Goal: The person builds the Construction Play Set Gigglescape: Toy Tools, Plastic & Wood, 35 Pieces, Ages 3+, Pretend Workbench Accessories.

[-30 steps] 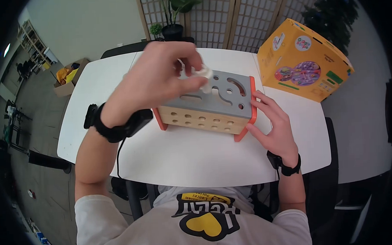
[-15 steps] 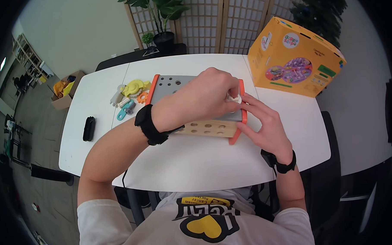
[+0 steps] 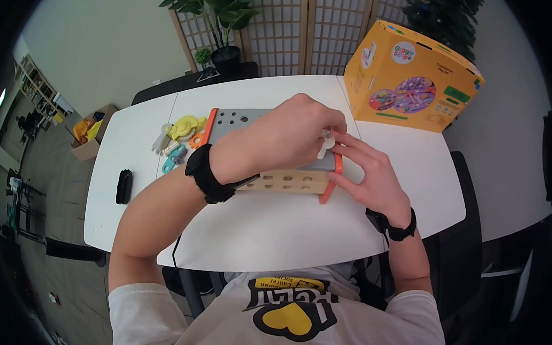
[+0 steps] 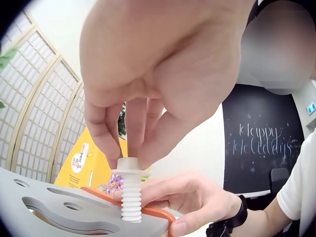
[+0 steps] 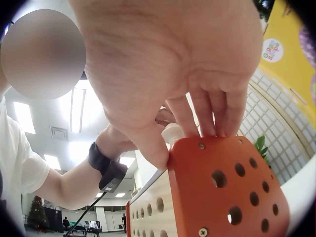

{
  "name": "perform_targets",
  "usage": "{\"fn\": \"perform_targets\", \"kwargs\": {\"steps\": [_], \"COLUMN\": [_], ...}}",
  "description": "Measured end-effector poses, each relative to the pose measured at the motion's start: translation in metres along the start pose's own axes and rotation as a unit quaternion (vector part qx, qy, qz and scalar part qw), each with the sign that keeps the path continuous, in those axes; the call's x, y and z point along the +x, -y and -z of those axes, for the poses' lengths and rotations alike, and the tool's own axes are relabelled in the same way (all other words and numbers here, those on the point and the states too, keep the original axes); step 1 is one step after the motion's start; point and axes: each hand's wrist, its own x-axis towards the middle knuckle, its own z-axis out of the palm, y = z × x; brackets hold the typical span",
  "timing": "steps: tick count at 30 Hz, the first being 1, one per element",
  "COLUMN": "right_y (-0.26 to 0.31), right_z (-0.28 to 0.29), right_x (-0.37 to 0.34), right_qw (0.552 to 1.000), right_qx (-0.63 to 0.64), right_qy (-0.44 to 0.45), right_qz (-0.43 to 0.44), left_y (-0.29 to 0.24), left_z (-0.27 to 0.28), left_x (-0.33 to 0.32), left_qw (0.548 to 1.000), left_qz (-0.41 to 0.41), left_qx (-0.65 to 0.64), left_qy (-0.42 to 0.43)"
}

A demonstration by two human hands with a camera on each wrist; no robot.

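My left hand (image 3: pixel 287 132) pinches the head of a white threaded screw (image 4: pixel 131 197) between thumb and fingers. In the left wrist view the screw is upright at the grey top (image 4: pixel 94 217) of the toy bench, near its orange end; whether its tip is in a hole I cannot tell. My right hand (image 3: pixel 373 178) rests on the bench's orange end panel (image 5: pixel 222 187), its fingers on the upper edge and its thumb at the front corner. The bench's wooden front (image 3: pixel 288 182) has rows of holes.
Left of the bench lie yellow pieces (image 3: pixel 186 127), an orange gear (image 3: pixel 196 140) and a teal piece (image 3: pixel 174 159). A black case (image 3: pixel 124 186) is on the white table (image 3: pixel 260 234) at the left. A large yellow box (image 3: pixel 412 76) stands at the back right.
My left hand has moved right with the white screw, from over the middle of the bench to its right end. My right hand has stayed on the end panel.
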Motion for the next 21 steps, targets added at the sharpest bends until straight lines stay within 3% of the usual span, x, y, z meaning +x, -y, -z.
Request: {"fn": "perform_targets", "kwargs": {"steps": [5, 8, 14, 21], "right_y": [0.0008, 0.0016, 0.0032, 0.0014], "right_z": [0.0004, 0.0007, 0.0011, 0.0003], "right_x": [0.0003, 0.0013, 0.0028, 0.0027], "right_qw": [1.000, 1.000, 1.000, 1.000], "right_qx": [0.006, 0.010, 0.011, 0.009], "right_qy": [0.007, 0.004, 0.011, 0.007], "right_qz": [-0.011, -0.007, -0.012, -0.014], "left_y": [-0.0014, -0.0050, -0.0097, -0.0028], "left_z": [0.0032, 0.0044, 0.0052, 0.0021], "left_x": [-0.0025, -0.0021, -0.0014, -0.0053], "left_qw": [1.000, 0.998, 0.998, 0.998], "left_qz": [0.016, -0.015, 0.042, -0.025], "left_qx": [0.008, 0.060, 0.038, 0.053], "left_qy": [0.022, 0.016, 0.037, 0.028]}}
